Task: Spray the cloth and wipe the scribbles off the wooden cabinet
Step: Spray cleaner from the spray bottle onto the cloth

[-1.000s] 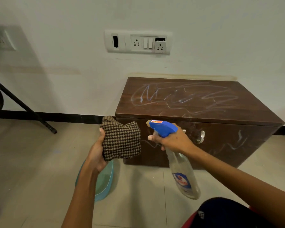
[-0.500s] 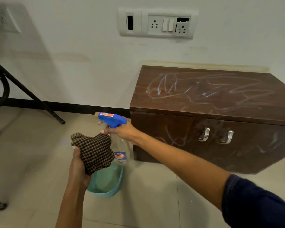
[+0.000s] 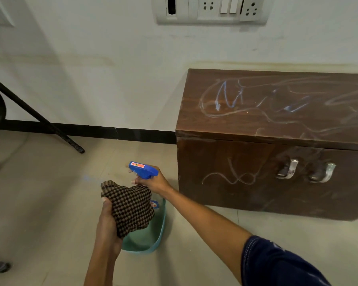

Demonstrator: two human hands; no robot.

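A dark wooden cabinet (image 3: pixel 225 159) stands against the wall on the right, with pale chalk scribbles (image 3: pixel 246 100) across its top and more on its front door. My left hand (image 3: pixel 108 223) grips a bunched brown checked cloth (image 3: pixel 130 207) low in the middle. My right hand (image 3: pixel 155 182) holds a spray bottle by its blue trigger head (image 3: pixel 143 169), just above and behind the cloth. The bottle's clear body is mostly hidden behind the cloth, over a basin.
A teal plastic basin (image 3: pixel 153 238) sits on the tiled floor under my hands, left of the cabinet. A black stand leg (image 3: pixel 41 120) slants down at far left. Two metal handles (image 3: pixel 287 170) are on the cabinet front. A switch panel (image 3: pixel 211 9) is on the wall.
My right hand has carried the spray bottle from in front of the cabinet leftward and down to the basin. The cloth has dropped lower with my left hand. The view has shifted left.
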